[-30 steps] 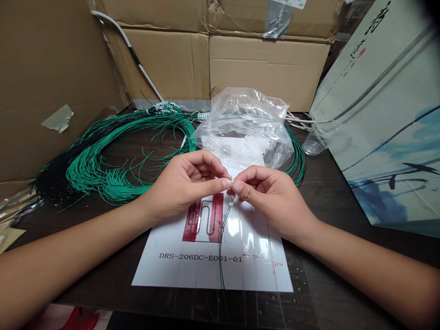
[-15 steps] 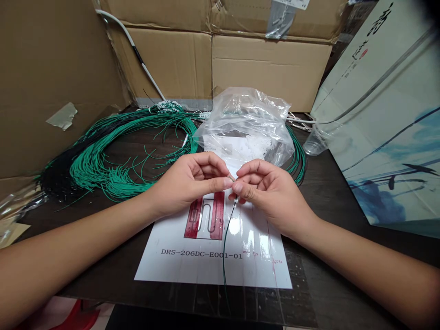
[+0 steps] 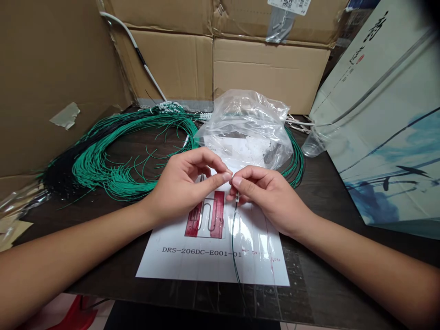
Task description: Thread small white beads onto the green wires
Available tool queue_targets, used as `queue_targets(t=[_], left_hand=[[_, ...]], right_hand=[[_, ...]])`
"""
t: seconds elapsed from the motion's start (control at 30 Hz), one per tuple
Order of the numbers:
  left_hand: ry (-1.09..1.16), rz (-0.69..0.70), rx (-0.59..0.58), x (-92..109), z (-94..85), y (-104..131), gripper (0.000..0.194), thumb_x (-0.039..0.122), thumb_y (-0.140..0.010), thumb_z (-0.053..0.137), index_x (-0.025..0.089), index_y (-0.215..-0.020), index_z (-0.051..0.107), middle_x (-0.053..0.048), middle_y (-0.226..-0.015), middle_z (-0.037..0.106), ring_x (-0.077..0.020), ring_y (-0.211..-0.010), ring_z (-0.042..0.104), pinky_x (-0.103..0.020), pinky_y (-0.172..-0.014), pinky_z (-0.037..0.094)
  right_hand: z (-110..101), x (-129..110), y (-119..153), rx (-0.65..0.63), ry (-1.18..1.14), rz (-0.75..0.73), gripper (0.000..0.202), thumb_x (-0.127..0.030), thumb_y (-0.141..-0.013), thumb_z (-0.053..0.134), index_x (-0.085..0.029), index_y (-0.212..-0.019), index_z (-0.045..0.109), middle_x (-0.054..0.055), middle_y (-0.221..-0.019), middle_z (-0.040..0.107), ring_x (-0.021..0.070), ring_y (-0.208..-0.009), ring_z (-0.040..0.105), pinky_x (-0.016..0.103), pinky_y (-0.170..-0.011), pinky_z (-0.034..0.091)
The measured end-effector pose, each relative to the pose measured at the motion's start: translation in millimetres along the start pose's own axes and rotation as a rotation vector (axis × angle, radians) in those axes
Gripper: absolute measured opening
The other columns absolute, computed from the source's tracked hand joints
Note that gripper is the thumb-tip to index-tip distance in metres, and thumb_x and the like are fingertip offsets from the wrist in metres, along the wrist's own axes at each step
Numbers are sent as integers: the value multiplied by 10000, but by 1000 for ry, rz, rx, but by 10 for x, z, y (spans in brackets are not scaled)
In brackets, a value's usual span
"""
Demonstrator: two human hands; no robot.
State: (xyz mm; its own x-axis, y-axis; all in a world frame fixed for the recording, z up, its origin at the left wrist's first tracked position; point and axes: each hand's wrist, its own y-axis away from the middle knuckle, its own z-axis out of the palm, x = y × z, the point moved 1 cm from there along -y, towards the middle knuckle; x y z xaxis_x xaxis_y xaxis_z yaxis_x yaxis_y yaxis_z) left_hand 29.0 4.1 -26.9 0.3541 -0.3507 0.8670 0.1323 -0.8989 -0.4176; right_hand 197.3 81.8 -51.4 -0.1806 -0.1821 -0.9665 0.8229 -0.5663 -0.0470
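Observation:
Over the printed sheet, my left hand (image 3: 189, 183) and my right hand (image 3: 264, 192) meet fingertip to fingertip. Thumb and index finger of the right hand pinch a thin dark green wire (image 3: 234, 247), which hangs below the fingers toward the table's front edge. Small white sleeves (image 3: 237, 198) sit on the wire just under that grip. My left thumb and index finger are pressed together at the wire's upper end; the tiny piece between them is mostly hidden. Under the hands lies the white sheet (image 3: 172, 266) with a red-and-white diagram.
A large bundle of green wires (image 3: 92, 165) lies at the left. Behind the hands sits a clear plastic bag (image 3: 247, 110) with white bits, beside a clear plastic cup (image 3: 314, 142). Cardboard boxes (image 3: 172, 64) wall the back; a painted box (image 3: 388, 151) stands right.
My right hand has dipped slightly and turned, and its fingers are more closed. The hanging wire's lower part has swung to the right. Both hands stay fingertip to fingertip.

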Motion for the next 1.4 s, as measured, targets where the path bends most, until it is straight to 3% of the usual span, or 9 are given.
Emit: queue_targets(t=[0.23, 0.37, 0.53, 0.73, 0.9, 1.1, 1.3, 1.4], left_hand=[[76, -33, 113, -6, -23, -52, 135, 149, -819, 753, 180, -833, 622, 0, -835, 673, -115, -821, 655, -230, -776, 548], [130, -64, 148, -33, -39, -64, 139, 152, -817, 760, 180, -838, 626, -4, -844, 665, -115, -832, 644, -232, -801, 544], [219, -114, 186, -101, -71, -74, 139, 169, -815, 774, 186, -844, 639, -3, -868, 656, -115, -843, 634, -236, -802, 527], [271, -138, 198, -149, -94, -84, 137, 169, -815, 778, 188, -853, 647, 2, -877, 647, -99, -832, 615, -224, -796, 508], [304, -145, 182, -142, -97, -90, 137, 177, -818, 779, 184, -855, 647, 6, -863, 638, -90, -816, 622, -212, -787, 512], [339, -161, 163, -117, -98, -101, 140, 191, -825, 762, 191, -872, 630, 2, -842, 636, -109, -781, 654, -239, -766, 550], [378, -230, 167, -95, -72, -108, 165, 198, -821, 737, 187, -914, 601, 0, -852, 613, -113, -757, 659, -259, -749, 584], [333, -200, 140, -84, -63, -100, 134, 164, -842, 697, 188, -935, 603, -1, -882, 603, -101, -754, 649, -235, -721, 572]], right_hand=[[-12, 1, -11, -17, -138, 71, 145, -203, -927, 596, -166, -787, 605, 4, -745, 705, 107, -688, 702, 190, -626, 527], [-19, -17, -13, -36, -159, 100, 156, -240, -939, 582, -163, -803, 587, 4, -721, 699, 110, -621, 694, 192, -588, 523], [-46, -29, -1, -87, -174, 121, 87, -204, -892, 601, -147, -955, 623, 14, -782, 707, 105, -646, 691, 181, -582, 507], [-44, -5, 1, -95, -160, 92, 211, -88, -826, 639, -144, -1029, 622, 8, -828, 729, 88, -663, 701, 167, -603, 506], [-37, 12, -11, -55, -128, 74, 204, -155, -887, 677, -140, -1088, 639, 17, -875, 741, 55, -623, 671, 157, -577, 490], [-20, 26, -10, -16, -148, 75, 244, -219, -876, 734, -142, -1093, 656, 15, -884, 737, 47, -578, 629, 184, -580, 505], [-8, 22, -2, 63, -43, 39, 255, -299, -861, 748, -160, -1068, 693, -5, -804, 700, 31, -483, 479, 181, -445, 369], [4, 13, 0, 98, -4, 18, 220, -298, -866, 736, -163, -1038, 712, -17, -758, 664, 28, -481, 426, 181, -434, 314]])
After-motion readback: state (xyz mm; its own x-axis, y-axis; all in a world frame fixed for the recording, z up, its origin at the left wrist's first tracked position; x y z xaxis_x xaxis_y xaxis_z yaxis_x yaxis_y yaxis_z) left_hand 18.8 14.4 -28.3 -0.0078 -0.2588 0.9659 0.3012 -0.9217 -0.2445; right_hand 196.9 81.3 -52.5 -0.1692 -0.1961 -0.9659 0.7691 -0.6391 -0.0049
